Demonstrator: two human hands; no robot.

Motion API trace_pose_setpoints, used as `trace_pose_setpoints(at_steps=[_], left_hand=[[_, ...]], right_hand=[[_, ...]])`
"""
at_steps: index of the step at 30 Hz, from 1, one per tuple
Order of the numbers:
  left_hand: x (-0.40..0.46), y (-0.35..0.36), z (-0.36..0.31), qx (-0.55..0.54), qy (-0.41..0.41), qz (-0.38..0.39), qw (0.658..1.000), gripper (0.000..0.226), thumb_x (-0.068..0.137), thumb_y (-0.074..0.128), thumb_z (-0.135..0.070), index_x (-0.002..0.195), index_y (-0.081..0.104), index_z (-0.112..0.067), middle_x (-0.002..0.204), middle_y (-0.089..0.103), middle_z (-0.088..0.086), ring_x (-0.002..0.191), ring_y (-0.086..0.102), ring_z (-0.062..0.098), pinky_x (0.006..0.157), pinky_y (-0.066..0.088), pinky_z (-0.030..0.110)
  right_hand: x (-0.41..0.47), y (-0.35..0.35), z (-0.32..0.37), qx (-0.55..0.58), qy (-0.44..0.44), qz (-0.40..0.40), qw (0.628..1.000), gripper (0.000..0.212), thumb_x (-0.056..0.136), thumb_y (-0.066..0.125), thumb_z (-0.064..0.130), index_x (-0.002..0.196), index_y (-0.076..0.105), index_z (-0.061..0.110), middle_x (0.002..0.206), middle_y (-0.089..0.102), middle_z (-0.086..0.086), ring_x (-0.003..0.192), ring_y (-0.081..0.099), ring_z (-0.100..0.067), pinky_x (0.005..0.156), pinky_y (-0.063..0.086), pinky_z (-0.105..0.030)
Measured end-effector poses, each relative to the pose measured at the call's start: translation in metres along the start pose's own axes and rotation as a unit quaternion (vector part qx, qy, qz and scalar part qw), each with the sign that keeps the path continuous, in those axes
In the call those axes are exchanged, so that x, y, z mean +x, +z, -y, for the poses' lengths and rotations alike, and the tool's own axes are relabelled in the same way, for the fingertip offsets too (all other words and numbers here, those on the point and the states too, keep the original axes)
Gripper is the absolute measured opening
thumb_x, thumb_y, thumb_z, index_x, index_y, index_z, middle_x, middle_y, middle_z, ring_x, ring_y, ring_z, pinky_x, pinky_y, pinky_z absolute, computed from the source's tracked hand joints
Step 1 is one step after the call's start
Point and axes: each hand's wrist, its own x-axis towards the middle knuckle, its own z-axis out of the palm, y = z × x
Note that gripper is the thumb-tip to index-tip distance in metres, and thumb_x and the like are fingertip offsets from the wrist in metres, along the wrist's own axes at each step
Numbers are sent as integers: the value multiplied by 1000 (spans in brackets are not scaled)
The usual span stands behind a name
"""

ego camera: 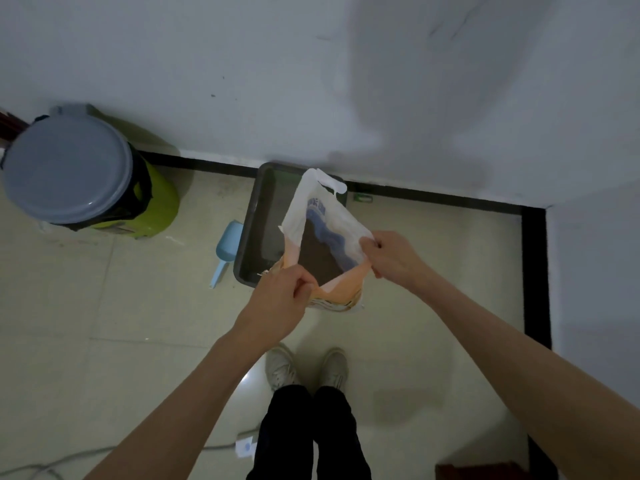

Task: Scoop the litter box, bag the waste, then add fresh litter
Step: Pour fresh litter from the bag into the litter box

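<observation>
Litter bag point(323, 220) white, orange, blue print; scoop point(227, 245) light blue; litter box point(254, 216) dark grey.

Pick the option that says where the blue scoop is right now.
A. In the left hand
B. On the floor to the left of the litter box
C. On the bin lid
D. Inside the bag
B: the blue scoop lies on the floor tiles just left of the grey litter box, while the left hand and right hand pinch the mouth of the bag open.
</observation>
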Motion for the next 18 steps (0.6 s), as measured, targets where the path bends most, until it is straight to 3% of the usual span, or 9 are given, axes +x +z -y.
trace_pose_setpoints(at_steps=[4, 6, 10, 14, 18], left_hand=[[-4, -5, -18, 31, 12, -4, 999, 9, 91, 53, -19, 83, 55, -24, 77, 54, -7, 71, 52, 5, 63, 38, 10], [-2, -5, -29, 63, 20, -3, 998, 8, 92, 50, -22, 87, 57, -24, 82, 58, -5, 73, 52, 6, 67, 39, 12], [-1, 2, -63, 51, 36, 4, 998, 18, 92, 52, -24, 92, 66, -12, 81, 61, -2, 80, 58, 18, 75, 42, 25], [9, 24, -100, 139, 74, 14, 988, 16, 95, 47, -29, 92, 55, -16, 88, 54, -4, 77, 48, 8, 71, 32, 14], [23, 61, -144, 133, 105, 13, 985, 20, 94, 50, -30, 94, 59, -12, 85, 54, -3, 76, 51, 10, 70, 36, 17]], right_hand=[[-25, -15, -12, 80, -3, -35, 996, 34, 97, 38, 17, 65, 50, 12, 59, 53, -5, 50, 47, -12, 53, 38, -22], [-37, -25, -19, 108, -1, -52, 993, 38, 97, 39, 16, 60, 46, 16, 54, 51, -2, 47, 47, -10, 48, 34, -19], [-58, -47, -42, 164, 13, -86, 983, 38, 97, 41, 16, 59, 46, 16, 53, 52, -2, 47, 48, -12, 49, 35, -19], [-74, -75, -75, 202, 29, -113, 972, 37, 98, 40, 16, 61, 47, 17, 55, 51, -2, 47, 47, -10, 46, 34, -15], [-82, -108, -124, 245, 57, -141, 957, 34, 98, 39, 16, 65, 48, 14, 57, 52, -5, 48, 47, -13, 49, 35, -18]])
